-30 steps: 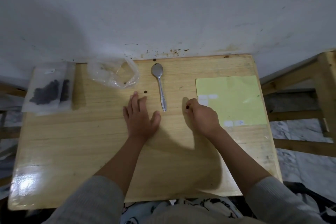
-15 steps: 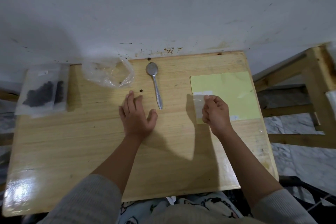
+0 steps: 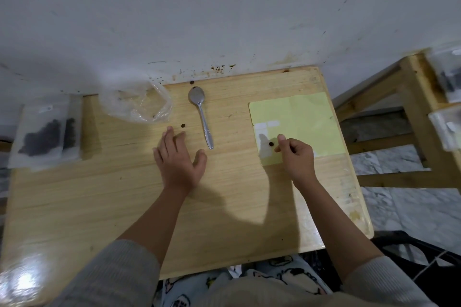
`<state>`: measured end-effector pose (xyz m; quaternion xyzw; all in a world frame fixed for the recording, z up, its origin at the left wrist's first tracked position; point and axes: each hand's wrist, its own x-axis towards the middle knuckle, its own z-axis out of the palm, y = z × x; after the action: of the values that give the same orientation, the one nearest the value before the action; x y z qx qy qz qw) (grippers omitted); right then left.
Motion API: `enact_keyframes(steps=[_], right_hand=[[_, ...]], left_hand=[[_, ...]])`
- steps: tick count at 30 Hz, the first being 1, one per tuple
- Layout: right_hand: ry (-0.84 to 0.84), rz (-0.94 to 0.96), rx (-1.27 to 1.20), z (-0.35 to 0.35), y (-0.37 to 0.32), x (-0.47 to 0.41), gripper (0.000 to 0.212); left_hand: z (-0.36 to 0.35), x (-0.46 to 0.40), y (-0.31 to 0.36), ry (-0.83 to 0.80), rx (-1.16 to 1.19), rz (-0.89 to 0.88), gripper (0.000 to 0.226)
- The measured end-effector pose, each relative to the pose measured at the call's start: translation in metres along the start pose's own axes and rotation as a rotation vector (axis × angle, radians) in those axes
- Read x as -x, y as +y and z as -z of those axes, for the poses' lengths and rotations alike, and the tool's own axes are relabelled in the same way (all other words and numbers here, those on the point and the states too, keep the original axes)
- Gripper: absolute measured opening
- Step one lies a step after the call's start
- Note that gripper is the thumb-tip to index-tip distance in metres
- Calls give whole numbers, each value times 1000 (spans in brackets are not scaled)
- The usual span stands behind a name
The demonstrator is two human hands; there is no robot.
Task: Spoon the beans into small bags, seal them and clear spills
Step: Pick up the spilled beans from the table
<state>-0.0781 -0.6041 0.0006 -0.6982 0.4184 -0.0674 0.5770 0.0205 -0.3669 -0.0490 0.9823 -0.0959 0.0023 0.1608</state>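
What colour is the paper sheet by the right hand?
Pale yellow-green paper sheet, clearest in the head view.

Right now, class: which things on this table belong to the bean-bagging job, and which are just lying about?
Job: spoon; filled bags; empty clear bag; loose beans; small bag the right hand pinches.
Lying about: yellow sheet; wooden stool.

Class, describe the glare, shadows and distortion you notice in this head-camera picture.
Head view: glare whitens the table's near-left corner; the left hand and right hand cast soft shadows on the wood; wide-angle distortion bows the table edges.
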Motion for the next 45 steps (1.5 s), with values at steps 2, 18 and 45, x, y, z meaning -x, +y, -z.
enact_keyframes(steps=[2, 18, 45], right_hand=[[35, 51, 66, -1, 5, -1, 33], [52, 91, 137, -10, 2, -14, 9], [-340, 366, 292, -166, -65, -3, 18]], left_hand=[[0, 0, 0, 0, 0, -1, 65], [1, 1, 0, -8, -3, -2, 65], [24, -7, -47, -30, 31, 115, 73]])
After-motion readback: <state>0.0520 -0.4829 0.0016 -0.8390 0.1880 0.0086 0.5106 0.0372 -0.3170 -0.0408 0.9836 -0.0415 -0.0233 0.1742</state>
